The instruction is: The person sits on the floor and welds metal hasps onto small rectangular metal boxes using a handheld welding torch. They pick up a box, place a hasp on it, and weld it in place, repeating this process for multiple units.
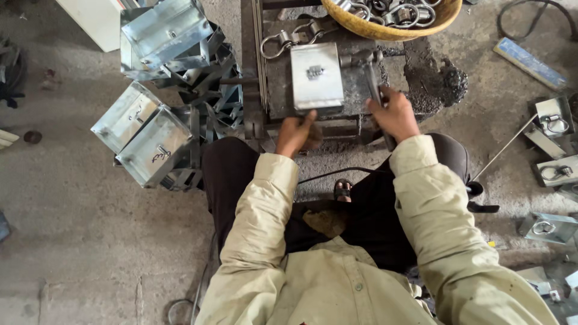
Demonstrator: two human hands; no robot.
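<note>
A shiny rectangular metal plate point(317, 77) with a small fitting at its centre lies on a dark, sooty work block point(277, 84). My left hand point(295, 133) holds the plate's near edge with thumb on top. My right hand point(394, 114) is closed around the handle of a hammer point(372, 75), whose head rests beside the plate's right edge. Both arms wear pale beige sleeves.
A stack of galvanised metal boxes point(162, 90) is piled at the left. A yellow woven basket point(391, 18) of metal ring clasps stands behind the block. More plates with rings point(554, 120) lie on the floor at right, with a thin rod point(503, 147).
</note>
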